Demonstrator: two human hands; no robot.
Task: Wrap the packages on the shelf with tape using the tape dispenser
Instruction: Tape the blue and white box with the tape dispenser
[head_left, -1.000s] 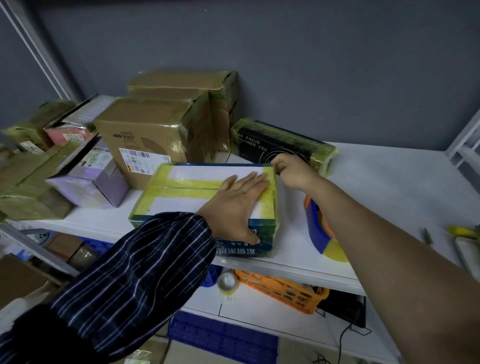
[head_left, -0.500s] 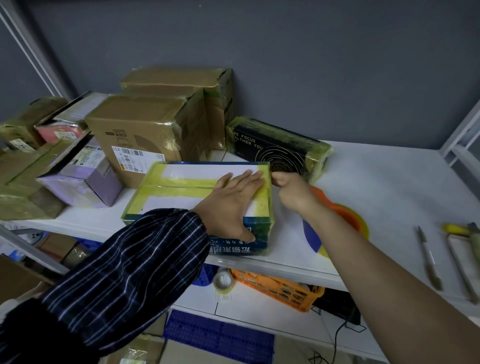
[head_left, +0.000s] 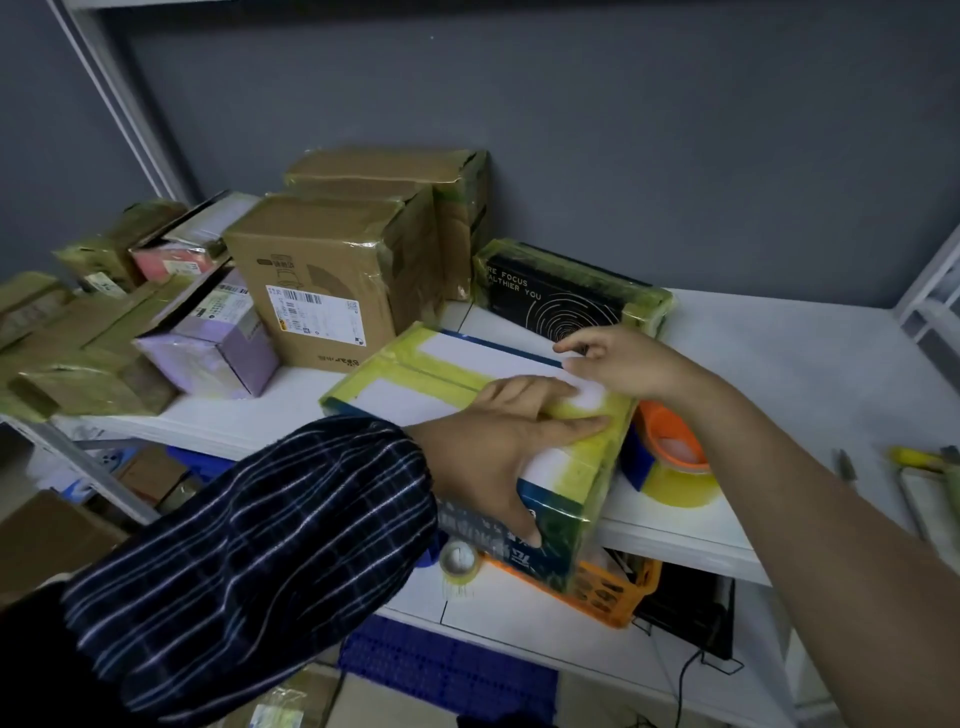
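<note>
Your L hand (head_left: 498, 441) lies flat on top of the box (head_left: 415, 379), fingers straight, thumb down its front face. The box sits at the shelf (head_left: 779, 374) front edge, near corner overhanging. Your R hand (head_left: 618, 361) is at the box's far R corner, fingers loosely curled; can't tell if it pinches anything. Just R of the box sits the dispenser (head_left: 670, 457), under your R forearm.

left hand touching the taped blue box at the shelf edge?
Touching. The head view shows the left hand lying flat on the box, fingers across its taped top and thumb down its front face, no gap between them.
</note>
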